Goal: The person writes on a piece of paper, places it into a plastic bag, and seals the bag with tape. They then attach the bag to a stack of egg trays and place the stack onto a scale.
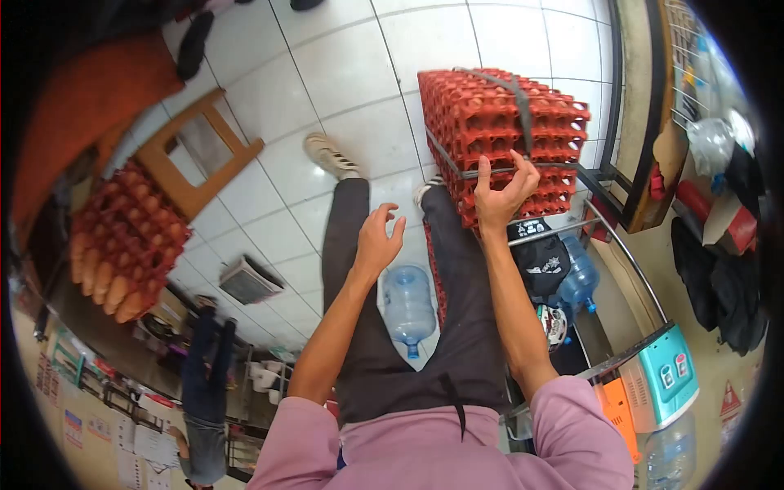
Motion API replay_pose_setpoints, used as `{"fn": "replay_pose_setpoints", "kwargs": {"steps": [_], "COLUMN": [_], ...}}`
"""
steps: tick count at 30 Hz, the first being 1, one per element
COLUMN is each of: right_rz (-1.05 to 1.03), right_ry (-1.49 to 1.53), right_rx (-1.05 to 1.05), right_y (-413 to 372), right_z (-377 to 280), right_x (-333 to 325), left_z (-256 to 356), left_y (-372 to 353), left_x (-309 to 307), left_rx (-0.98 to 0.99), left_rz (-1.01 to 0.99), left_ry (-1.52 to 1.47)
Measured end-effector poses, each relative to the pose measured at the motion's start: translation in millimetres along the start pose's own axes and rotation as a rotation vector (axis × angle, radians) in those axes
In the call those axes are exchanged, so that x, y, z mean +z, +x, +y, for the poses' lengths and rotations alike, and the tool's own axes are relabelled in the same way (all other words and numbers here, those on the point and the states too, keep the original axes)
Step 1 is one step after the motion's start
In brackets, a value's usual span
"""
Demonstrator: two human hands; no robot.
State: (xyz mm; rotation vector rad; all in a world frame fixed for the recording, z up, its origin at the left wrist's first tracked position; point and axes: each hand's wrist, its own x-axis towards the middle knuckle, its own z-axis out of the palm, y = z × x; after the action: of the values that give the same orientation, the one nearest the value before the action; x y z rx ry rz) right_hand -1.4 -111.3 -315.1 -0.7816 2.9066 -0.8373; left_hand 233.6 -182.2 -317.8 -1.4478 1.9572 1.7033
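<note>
A tall stack of red plastic egg trays [490,122] stands on the floor ahead to the right, bound by a dark strap [523,106] that crosses it both ways. My right hand [506,196] is over the near side of this stack, thumb and forefinger apart, fingertips right by the strap crossing. It overlaps the trays in this view. My left hand [380,241] hangs in the air above my leg, its fingers loosely bent and apart, holding nothing. Below it, a clear blue water jug [408,306] shows between my legs.
On the left, red trays with brown eggs [122,245] are beside a wooden chair [200,151]. A metal rack [608,229] with another water jug [580,273] and a teal water dispenser [665,371] line the right. A person [204,392] stands at lower left.
</note>
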Motion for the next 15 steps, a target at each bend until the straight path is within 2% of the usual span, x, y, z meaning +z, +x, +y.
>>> {"fn": "replay_pose_setpoints", "kwargs": {"steps": [3, 7, 10, 15], "right_rz": [-0.107, -0.162, -0.140, 0.020], "right_ry": [0.051, 0.018, 0.035, -0.096], "right_rx": [-0.137, -0.258, -0.337, -0.355], "right_y": [1, 2, -4, -29], "right_z": [-6, 4, 7, -12], "right_x": [13, 34, 44, 58], "left_z": [-50, -98, -106, -121], "left_y": [23, 18, 22, 46], "left_x": [36, 59, 35, 5], "left_rx": [0.023, -0.125, -0.162, -0.152], "left_rz": [-0.025, -0.190, -0.103, 0.065], "left_ry": [0.082, 0.110, -0.093, -0.113]}}
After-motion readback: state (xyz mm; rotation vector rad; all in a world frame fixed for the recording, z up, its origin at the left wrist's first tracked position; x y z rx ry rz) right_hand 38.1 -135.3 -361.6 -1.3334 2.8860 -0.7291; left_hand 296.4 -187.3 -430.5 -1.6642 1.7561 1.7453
